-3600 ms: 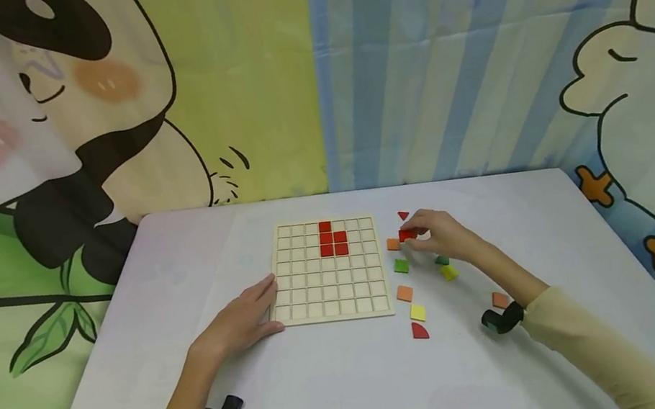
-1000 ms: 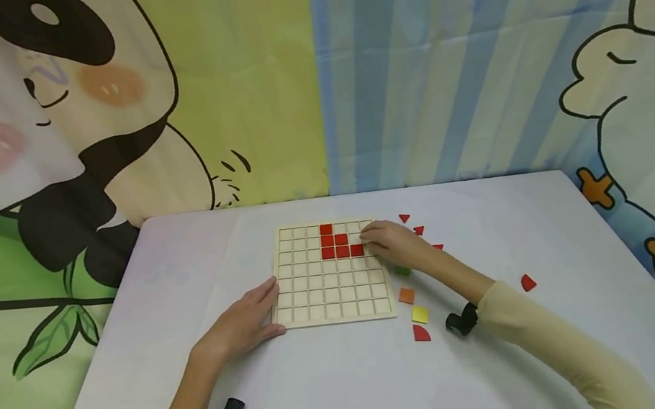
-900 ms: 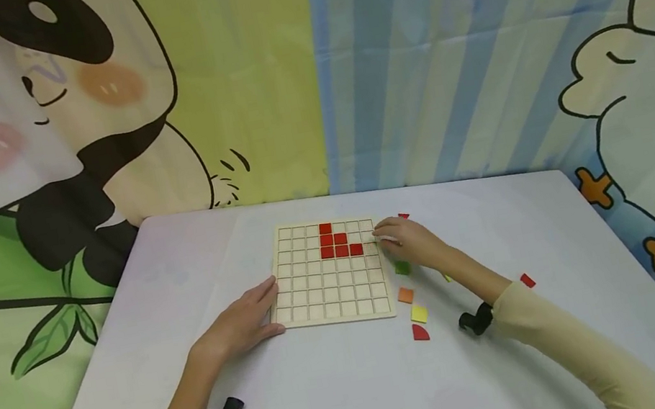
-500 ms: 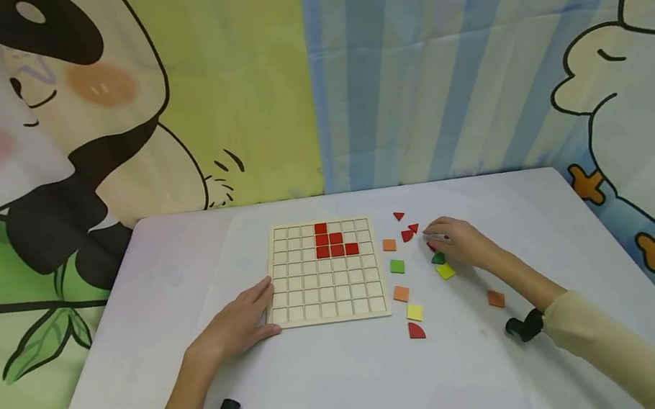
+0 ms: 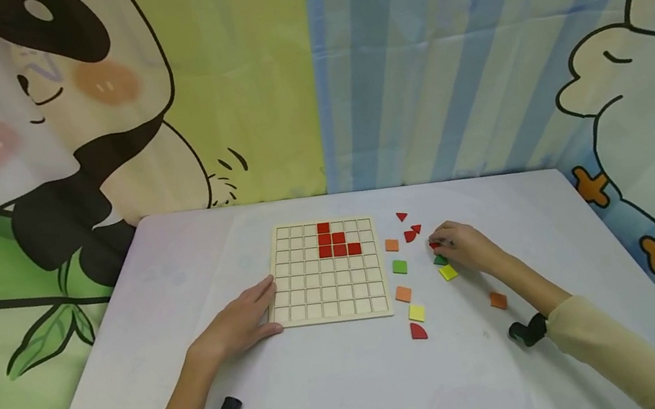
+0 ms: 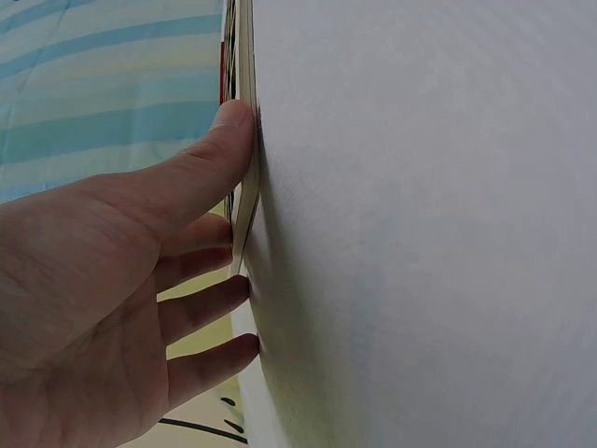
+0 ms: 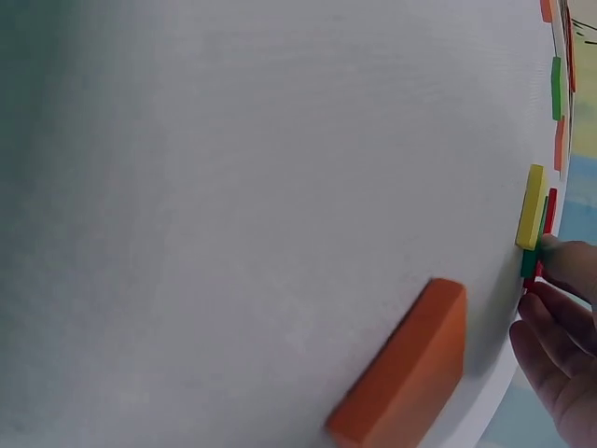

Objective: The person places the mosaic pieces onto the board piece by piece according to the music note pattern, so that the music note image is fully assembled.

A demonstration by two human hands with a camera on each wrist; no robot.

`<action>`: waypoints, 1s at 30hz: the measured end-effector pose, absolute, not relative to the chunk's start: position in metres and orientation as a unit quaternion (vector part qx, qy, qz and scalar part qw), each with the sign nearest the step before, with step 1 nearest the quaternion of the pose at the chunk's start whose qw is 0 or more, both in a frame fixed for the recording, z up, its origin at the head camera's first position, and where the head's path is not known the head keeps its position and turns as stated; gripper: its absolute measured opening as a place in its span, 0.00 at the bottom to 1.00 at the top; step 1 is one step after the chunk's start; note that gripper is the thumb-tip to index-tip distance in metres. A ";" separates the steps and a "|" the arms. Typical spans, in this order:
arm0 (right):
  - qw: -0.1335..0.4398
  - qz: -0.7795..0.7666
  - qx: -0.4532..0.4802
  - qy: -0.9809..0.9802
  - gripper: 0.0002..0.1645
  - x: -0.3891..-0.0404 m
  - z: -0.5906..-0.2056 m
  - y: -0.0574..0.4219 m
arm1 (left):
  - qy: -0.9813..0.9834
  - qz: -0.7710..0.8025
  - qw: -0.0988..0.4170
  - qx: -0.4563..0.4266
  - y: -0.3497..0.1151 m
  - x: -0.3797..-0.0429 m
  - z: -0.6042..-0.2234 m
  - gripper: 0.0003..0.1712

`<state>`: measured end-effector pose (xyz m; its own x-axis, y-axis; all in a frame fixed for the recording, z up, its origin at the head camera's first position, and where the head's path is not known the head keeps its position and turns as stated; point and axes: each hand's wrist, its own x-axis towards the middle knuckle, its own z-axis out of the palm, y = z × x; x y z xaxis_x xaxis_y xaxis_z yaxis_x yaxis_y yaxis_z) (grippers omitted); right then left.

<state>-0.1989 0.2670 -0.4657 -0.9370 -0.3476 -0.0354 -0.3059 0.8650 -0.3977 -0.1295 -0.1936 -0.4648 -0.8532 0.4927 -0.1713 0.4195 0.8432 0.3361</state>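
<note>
The pale wooden grid board (image 5: 306, 294) lies on the table with several red squares (image 5: 338, 238) set in its upper cells. My left hand (image 5: 238, 324) rests at the board's lower left corner, fingers extended; thumb and fingertips touch its edge in the left wrist view. Right of the board, my right hand (image 5: 466, 245) pinches a small red piece (image 5: 433, 245) between thumb and fingers, close to the tabletop. Its shape is mostly hidden. Just below the fingertips lie a dark green piece (image 5: 440, 261) and a yellow piece (image 5: 448, 272).
Beside the board lie two red triangles (image 5: 401, 216), a red quarter-circle (image 5: 410, 237), orange squares (image 5: 392, 245), a green square (image 5: 400, 267), a yellow square (image 5: 416, 313) and another red quarter-circle (image 5: 419, 332). A separate orange square (image 7: 410, 364) sits near the right wrist.
One more red square sits in the board, at the right of the lower red row. My right hand has moved from the board rightward to the loose pieces. The left hand stays put.
</note>
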 end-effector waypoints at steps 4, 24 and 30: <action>0.051 -0.180 -0.173 0.967 0.16 -0.202 -0.468 0.266 | 0.951 0.150 0.128 0.237 -0.194 -0.129 -0.465 0.48; 0.026 -0.172 -0.182 0.968 0.17 -0.206 -0.470 0.262 | 0.952 0.147 0.131 0.234 -0.194 -0.129 -0.465 0.48; 0.032 -0.229 -0.180 0.956 0.18 -0.207 -0.462 0.242 | 0.951 0.153 0.136 0.232 -0.193 -0.130 -0.466 0.48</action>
<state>-0.2067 0.2424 -0.4622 -0.9329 -0.3596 0.0221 -0.3307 0.8303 -0.4486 -0.1297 -0.1934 -0.4658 -0.8554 0.4826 -0.1880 0.3995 0.8458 0.3536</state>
